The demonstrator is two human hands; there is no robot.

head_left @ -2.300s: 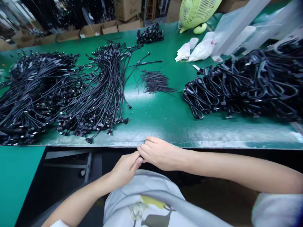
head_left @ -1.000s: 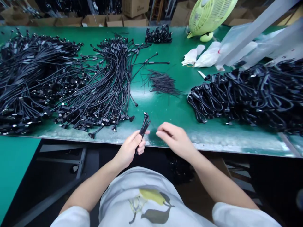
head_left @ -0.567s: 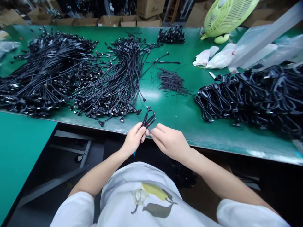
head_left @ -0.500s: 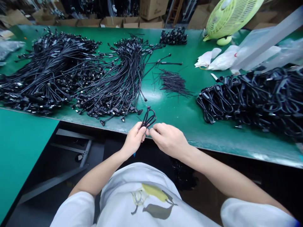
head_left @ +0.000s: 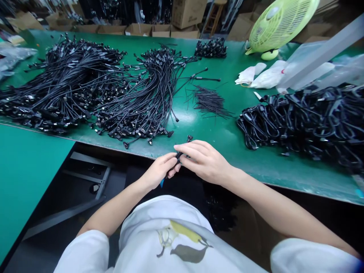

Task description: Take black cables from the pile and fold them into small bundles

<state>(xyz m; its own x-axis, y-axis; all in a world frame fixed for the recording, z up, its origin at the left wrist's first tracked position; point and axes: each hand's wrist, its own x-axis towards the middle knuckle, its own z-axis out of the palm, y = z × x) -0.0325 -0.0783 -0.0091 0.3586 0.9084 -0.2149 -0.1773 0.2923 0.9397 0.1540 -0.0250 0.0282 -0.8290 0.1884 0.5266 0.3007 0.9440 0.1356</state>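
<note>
Between my hands, over the table's front edge, is a folded black cable (head_left: 178, 155), mostly covered by fingers. My left hand (head_left: 162, 169) is closed on it from the left. Fingers of my right hand (head_left: 203, 161) wrap over it from the right, and a connector end (head_left: 189, 138) sticks out above them. Something small and blue (head_left: 162, 182) shows under my left hand. Beyond the hands lies a pile of thin black ties (head_left: 210, 100). A bunch of straight black cables (head_left: 153, 87) lies left of the ties.
A larger heap of cables (head_left: 71, 83) covers the table's left part. Bundled cables (head_left: 301, 121) are piled at the right. Behind them are white plastic bags (head_left: 269, 77), a grey post (head_left: 321, 53) and a green fan (head_left: 281, 24). A small cable pile (head_left: 211, 48) sits at the back.
My right hand has shifted onto the cable and its fingers now reach over it. The cable's loops, visible above my left hand before, are now covered and pressed together.
</note>
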